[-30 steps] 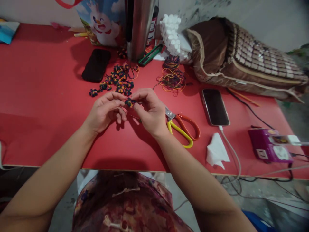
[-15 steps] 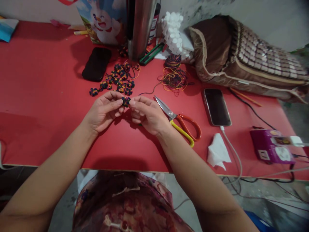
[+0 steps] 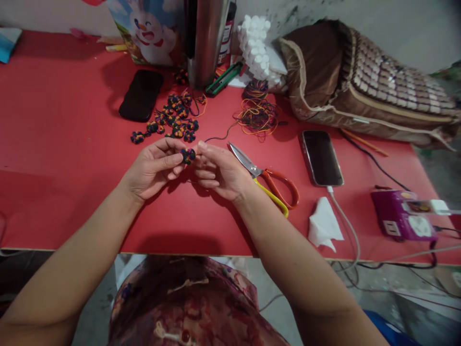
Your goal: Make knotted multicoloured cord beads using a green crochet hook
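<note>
Between the thumb and fingers of my left hand [image 3: 156, 166] is a small knotted yarn flower [image 3: 188, 155], dark with orange and pink flecks. Close by on its right, my right hand [image 3: 223, 168] is closed in a pinch at a dark yarn strand [image 3: 221, 138]. That strand runs from a loose yarn tangle [image 3: 257, 115] to the fingertips, which hide its end. A thin dark line shows below the right fingers; I cannot make out what it is. Several similar yarn flowers [image 3: 176, 113] lie just beyond my hands. Scissors [image 3: 255, 170] with red and yellow handles rest beside my right hand.
On the red table [image 3: 54, 144] lie a black phone [image 3: 141, 95], a green cutter [image 3: 224, 79], a charging phone [image 3: 322, 158], a crumpled tissue [image 3: 325, 225] and a purple power socket [image 3: 403, 214]. A metal flask [image 3: 207, 43] and a brown beaded cushion [image 3: 360, 86] stand behind.
My right fingertips have moved slightly up and away from the flower, opening a small gap. The flower has tilted to show more of its face. The view has shifted slightly.
</note>
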`<state>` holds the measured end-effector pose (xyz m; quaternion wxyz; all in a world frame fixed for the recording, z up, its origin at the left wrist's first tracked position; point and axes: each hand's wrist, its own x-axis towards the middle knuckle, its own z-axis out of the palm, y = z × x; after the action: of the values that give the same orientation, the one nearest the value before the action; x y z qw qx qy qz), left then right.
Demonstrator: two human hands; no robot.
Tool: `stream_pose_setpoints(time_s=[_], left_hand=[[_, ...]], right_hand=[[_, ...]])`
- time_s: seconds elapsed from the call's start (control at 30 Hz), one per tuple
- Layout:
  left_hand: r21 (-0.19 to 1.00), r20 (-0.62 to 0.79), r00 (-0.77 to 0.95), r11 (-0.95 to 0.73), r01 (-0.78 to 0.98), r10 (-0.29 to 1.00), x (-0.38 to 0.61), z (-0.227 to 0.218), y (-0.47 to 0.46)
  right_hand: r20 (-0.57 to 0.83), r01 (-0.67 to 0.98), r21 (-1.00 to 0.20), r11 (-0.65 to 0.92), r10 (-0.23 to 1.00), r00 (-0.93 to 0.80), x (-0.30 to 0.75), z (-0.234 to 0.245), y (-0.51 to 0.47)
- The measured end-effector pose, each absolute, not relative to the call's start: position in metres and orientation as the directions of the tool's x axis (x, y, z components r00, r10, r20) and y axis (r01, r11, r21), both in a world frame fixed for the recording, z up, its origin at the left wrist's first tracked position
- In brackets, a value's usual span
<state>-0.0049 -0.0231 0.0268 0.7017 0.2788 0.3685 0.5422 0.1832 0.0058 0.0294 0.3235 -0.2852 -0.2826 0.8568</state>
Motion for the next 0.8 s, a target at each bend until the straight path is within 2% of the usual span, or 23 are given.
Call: stream_pose_setpoints(time_s=[0.1, 0.33, 0.47, 0.67, 0.8], left_hand=[[0.817, -0.229, 0.128, 0.262, -0.513, 0.965, -0.0045, 0.0263, -0.0242], [0.789, -0.204, 0.084, 0.215, -0.576, 0.975, -0.0024, 0.0318, -0.024], [0.792, -0.192, 0.056, 0.189, -0.581, 0.98, -0.0009, 0.0306, -0.0224], [0.754, -0.231, 0.088, 0.236, -0.613, 0.969, -0.0033, 0.0322, -0.0215], [0.777, -0.217, 0.1, 0.233, -0.585, 0.971, -0.0075, 0.0327, -0.0227]], right_hand=[[-0.268, -0.394, -0.704, -0.591, 0.735, -0.622, 0.1819, 0.0289, 0.0038], [-0.216, -0.429, -0.752, -0.5, 0.802, -0.556, 0.1799, 0.0248, 0.0035], [-0.225, -0.407, -0.754, -0.516, 0.785, -0.578, 0.1795, 0.0229, 0.0032], [-0.231, -0.444, -0.676, -0.588, 0.742, -0.63, 0.1781, 0.0257, 0.0018], [-0.278, -0.405, -0.686, -0.604, 0.732, -0.622, 0.18, 0.0282, 0.0028]])
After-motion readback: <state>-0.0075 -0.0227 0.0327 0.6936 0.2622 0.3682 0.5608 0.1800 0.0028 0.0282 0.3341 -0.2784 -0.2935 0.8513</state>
